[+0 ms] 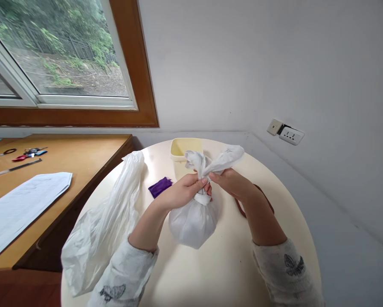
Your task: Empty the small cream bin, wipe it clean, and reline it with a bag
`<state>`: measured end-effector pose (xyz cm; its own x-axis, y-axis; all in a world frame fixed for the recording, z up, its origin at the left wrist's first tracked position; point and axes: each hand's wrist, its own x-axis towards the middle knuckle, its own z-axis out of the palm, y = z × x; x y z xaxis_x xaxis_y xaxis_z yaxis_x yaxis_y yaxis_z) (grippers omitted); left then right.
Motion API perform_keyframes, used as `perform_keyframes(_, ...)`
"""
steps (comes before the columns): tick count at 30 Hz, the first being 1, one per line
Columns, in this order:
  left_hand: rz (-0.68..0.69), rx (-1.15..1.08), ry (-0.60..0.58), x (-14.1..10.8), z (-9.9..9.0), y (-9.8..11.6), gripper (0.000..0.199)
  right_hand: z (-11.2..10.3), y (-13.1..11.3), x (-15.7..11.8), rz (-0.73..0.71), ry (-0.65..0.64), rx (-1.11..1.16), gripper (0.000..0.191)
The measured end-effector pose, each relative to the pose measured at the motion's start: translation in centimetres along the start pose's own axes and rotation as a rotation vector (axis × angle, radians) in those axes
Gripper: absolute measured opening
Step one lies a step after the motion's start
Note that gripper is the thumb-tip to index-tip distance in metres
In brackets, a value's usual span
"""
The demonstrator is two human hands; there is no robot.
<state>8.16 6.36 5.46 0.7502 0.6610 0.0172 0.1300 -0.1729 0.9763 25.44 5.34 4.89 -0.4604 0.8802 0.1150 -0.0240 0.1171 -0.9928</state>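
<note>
A full, rounded white plastic bag (194,224) is held over the round table, its neck twisted and knotted near the top. My left hand (187,189) pinches the neck at the knot, thumb on top. At the right of the knot, my right hand (231,181) is closed on the base of one twisted end, which sticks out up and to the right. The bag's other end flops over to the left above my left hand. What the bag holds is hidden.
Round table (226,264) carries a yellow tub (187,147) behind the bag, a purple cloth (160,186), a crumpled clear-white plastic bag (105,230) at left and a brown loop (263,194) partly behind my right forearm. A wooden desk (92,149) with papers (28,204) stands left.
</note>
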Motion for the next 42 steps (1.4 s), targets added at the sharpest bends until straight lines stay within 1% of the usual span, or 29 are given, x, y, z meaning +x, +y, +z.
perform_keyframes(2,-0.021,0.027,-0.018,0.0,0.2,0.0,0.038,0.3,0.3,0.0,0.026,0.078,-0.008,0.028)
perform_keyframes(4,-0.028,0.08,-0.05,-0.1,0.2,0.1,0.035,0.4,0.4,-0.1,0.01,0.135,-0.019,0.028)
perform_keyframes(6,0.007,0.157,-0.104,-0.2,0.1,0.1,0.03,0.4,0.4,0.0,-0.018,0.143,-0.017,0.03)
perform_keyframes(8,0.05,0.226,-0.153,-0.2,-0.1,0.2,0.037,0.3,0.4,0.0,-0.032,0.112,-0.008,0.036)
perform_keyframes(10,0.07,0.274,-0.163,-0.2,-0.2,0.2,0.04,0.1,0.5,0.1,-0.032,0.119,-0.007,0.038)
perform_keyframes(11,0.069,0.285,-0.16,-0.2,-0.2,0.3,0.038,0.1,0.6,0.1,-0.029,0.161,-0.002,0.035)
perform_keyframes(13,0.054,0.287,-0.153,-0.2,-0.2,0.3,0.03,-0.1,0.6,0.1,-0.025,0.288,0.024,0.024)
perform_keyframes(14,0.041,0.283,-0.151,-0.2,-0.2,0.3,0.026,-0.2,0.6,0.1,-0.023,0.349,0.047,0.021)
perform_keyframes(15,0.024,0.278,-0.15,-0.2,-0.2,0.4,0.023,-0.4,0.5,0.0,-0.022,0.394,0.07,0.021)
perform_keyframes(17,-0.001,0.266,-0.153,-0.2,-0.2,0.4,0.019,-0.6,0.4,0.0,-0.025,0.433,0.098,0.024)
perform_keyframes(23,-0.016,0.174,-0.168,-0.2,-0.6,0.5,0.019,-0.8,0.3,0.1,-0.157,0.435,0.123,0.018)
perform_keyframes(26,0.016,0.039,-0.132,-0.3,-1.0,0.5,0.02,-0.7,0.3,0.1,-0.188,0.457,0.125,0.016)
perform_keyframes(28,0.035,-0.086,-0.102,-0.5,-1.1,0.6,0.019,-0.7,0.1,-0.1,-0.175,0.453,0.063,0.019)
perform_keyframes(30,0.053,-0.211,-0.085,-0.6,-1.3,0.6,0.017,-0.9,0.0,-0.3,-0.139,0.393,-0.051,0.024)
perform_keyframes(31,0.066,-0.264,-0.081,-0.7,-1.3,0.6,0.017,-0.9,-0.1,-0.3,-0.125,0.327,-0.107,0.025)
perform_keyframes(32,0.079,-0.311,-0.073,-0.8,-1.3,0.6,0.017,-1.0,0.0,-0.3,-0.116,0.227,-0.147,0.026)
perform_keyframes(35,0.086,-0.371,-0.024,-0.9,-1.4,0.4,0.017,-1.1,0.3,0.0,-0.097,-0.153,-0.163,0.032)
perform_keyframes(36,0.086,-0.367,0.0,-0.9,-1.5,0.3,0.017,-1.1,0.4,0.1,-0.077,-0.249,-0.18,0.033)
perform_keyframes(37,0.084,-0.354,0.028,-1.0,-1.6,0.2,0.019,-1.1,0.5,0.2,-0.043,-0.314,-0.214,0.035)
perform_keyframes(40,0.061,-0.307,0.101,-1.0,-1.6,0.2,0.022,-1.1,0.9,0.3,0.094,-0.393,-0.351,0.049)
perform_keyframes(42,0.026,-0.335,0.115,-1.1,-1.5,0.5,0.021,-1.1,1.1,0.3,0.156,-0.417,-0.373,0.06)
